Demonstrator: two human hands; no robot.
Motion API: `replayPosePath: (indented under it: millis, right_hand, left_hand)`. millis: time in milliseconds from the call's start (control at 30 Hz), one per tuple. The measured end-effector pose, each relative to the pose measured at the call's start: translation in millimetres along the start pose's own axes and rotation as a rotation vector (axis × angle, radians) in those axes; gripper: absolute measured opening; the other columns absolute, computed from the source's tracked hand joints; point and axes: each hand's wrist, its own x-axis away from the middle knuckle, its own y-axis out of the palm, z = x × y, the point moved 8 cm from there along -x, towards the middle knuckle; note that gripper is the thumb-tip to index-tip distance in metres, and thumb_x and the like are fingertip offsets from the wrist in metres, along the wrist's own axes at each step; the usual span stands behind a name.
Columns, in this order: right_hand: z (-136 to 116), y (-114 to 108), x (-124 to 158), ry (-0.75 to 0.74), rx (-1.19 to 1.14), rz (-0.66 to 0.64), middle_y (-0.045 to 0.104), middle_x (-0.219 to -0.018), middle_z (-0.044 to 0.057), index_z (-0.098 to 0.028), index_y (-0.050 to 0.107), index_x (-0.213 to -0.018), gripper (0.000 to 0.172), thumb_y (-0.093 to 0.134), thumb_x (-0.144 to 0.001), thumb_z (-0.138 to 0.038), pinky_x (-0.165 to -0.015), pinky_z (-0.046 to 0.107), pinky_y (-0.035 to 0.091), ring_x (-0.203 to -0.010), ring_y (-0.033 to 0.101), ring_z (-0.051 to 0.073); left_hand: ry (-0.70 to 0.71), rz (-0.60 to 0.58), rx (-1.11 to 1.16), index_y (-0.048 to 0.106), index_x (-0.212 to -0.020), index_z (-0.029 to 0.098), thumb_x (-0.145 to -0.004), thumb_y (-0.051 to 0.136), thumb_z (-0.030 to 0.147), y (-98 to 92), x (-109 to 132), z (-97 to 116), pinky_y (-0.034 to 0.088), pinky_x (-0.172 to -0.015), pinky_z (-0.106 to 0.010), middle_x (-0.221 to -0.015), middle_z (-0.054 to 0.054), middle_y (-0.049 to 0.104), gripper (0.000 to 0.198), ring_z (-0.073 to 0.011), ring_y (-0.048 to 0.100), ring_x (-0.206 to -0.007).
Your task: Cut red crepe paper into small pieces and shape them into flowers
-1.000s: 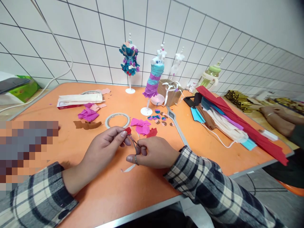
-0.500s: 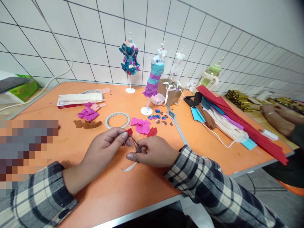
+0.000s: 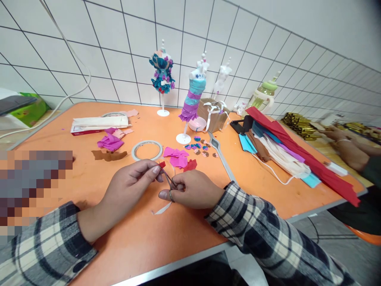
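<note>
Between the thumb and fingers of my left hand (image 3: 131, 186) is a small piece of red crepe paper (image 3: 162, 164). My right hand (image 3: 193, 190) grips a pair of small metal scissors (image 3: 169, 180), its thumb through one ring. The blades point up and left, reaching the red paper at my left fingertips. Just beyond my hands lie a second red paper piece (image 3: 190, 165) and several magenta pieces (image 3: 177, 158). A roll of double-sided tape (image 3: 133, 154) lies flat behind my left hand. Below the scissors is a thin whitish strip (image 3: 163, 209).
Behind stand a mannequin in blue and purple (image 3: 193, 95), one with teal ruffles (image 3: 162, 75), and white ones. Nearby are a pink bowl (image 3: 197, 124), a cardboard box (image 3: 218, 119) and small cut petals (image 3: 197, 147). Folded crepe paper (image 3: 279, 155) lies right. Another person's hand (image 3: 342, 139) works far right.
The scissor blades have shifted slightly up at the red paper, and less of the paper shows. My hands stay almost in place. The other person's hands at far right have moved.
</note>
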Motion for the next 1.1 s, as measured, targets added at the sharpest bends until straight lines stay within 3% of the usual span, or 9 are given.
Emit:
replayPosePath:
  millis: [467,700,1100]
  right_hand:
    - [0.8,2.7,-0.2,-0.011,-0.022,-0.009,0.046,-0.058,-0.005,-0.017,0.054,-0.063,0.058,0.060,-0.084,-0.071,-0.058,0.027,0.022,-0.059,0.039,0.008]
    - [2.0,3.9,-0.8,0.011,-0.009,-0.049,0.043,-0.057,-0.006,-0.017,0.050,-0.062,0.052,0.062,-0.088,-0.060,-0.058,0.027,0.022,-0.058,0.038,0.008]
    - [1.1,4.4,1.3,0.000,-0.056,-0.076,0.047,-0.062,-0.005,-0.018,0.055,-0.066,0.052,0.060,-0.087,-0.065,-0.059,0.027,0.023,-0.060,0.040,0.009]
  left_hand:
    - [0.023,0.001,0.001,0.069,-0.078,0.023,-0.091,0.057,0.039,-0.5,0.5,4.3,0.053,-0.071,-0.025,-0.072,0.002,0.074,0.024,-0.0171,0.069,-0.069]
    - [-0.002,0.013,0.048,0.069,-0.079,0.022,-0.089,0.058,0.039,-1.1,1.8,2.3,0.055,-0.070,-0.025,-0.071,0.001,0.074,0.023,-0.0177,0.069,-0.069]
    - [-0.024,0.049,0.079,0.067,-0.079,0.022,-0.092,0.058,0.042,-3.7,2.6,-2.0,0.055,-0.073,-0.028,-0.073,-0.001,0.073,0.026,-0.0188,0.068,-0.071]
